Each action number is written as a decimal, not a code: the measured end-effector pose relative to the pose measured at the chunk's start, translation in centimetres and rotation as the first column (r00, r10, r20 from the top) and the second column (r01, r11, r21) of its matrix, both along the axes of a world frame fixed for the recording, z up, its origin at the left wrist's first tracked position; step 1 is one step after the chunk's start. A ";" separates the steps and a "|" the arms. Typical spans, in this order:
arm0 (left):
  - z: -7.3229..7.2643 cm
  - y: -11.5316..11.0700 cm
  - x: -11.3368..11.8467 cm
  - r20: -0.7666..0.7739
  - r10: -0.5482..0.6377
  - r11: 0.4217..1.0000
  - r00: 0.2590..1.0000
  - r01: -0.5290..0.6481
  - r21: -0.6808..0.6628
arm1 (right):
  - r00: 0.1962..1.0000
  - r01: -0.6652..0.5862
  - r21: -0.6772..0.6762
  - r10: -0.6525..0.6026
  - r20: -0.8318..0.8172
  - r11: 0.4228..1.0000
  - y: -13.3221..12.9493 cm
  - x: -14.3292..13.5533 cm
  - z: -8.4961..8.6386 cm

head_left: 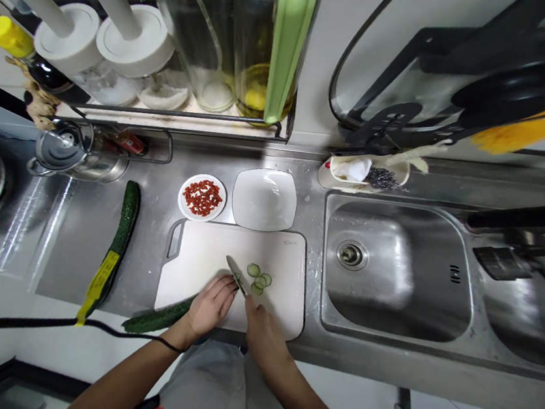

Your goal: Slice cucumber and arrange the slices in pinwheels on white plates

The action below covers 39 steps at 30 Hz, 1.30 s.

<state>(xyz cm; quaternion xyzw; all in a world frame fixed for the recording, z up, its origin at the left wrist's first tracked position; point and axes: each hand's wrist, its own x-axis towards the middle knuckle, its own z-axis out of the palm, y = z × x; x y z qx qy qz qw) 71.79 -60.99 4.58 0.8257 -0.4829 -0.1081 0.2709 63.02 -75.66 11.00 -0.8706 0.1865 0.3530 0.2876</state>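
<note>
At one board (199,245), two hands (209,305) (261,336), one knife (235,272)

The left hand (212,304) held a cucumber (158,317) on the white board (203,246).
The right hand (265,335) gripped a knife (233,267) close to the left; thin slices (258,283) lay nearby.

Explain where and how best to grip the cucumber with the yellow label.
Likely around its middle, from above: the cucumber lies flat on the counter, and its long, slender, gently curved body suits a grip wrapped around both sides.
</note>
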 end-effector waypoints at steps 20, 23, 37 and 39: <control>0.8 -0.2 0.1 -0.003 0.019 1.000 1.000 -0.019 -0.019 | 0.996 -0.057 -0.065 0.053 -0.069 0.996 -0.8 -3.0 2.2; 0.8 -0.2 0.1 0.010 0.016 1.000 1.000 -0.016 -0.008 | 0.995 -0.055 -0.026 0.052 -0.082 0.998 -0.9 -3.5 3.0; 0.7 -0.3 0.1 0.010 0.004 1.000 1.000 -0.004 0.002 | 0.992 -0.045 -0.005 0.044 -0.121 0.999 -1.1 -3.8 3.9; 0.7 -0.2 0.1 0.011 0.003 1.000 1.000 -0.003 0.006 | 0.992 -0.043 0.004 0.043 -0.117 0.999 -1.1 -3.8 3.8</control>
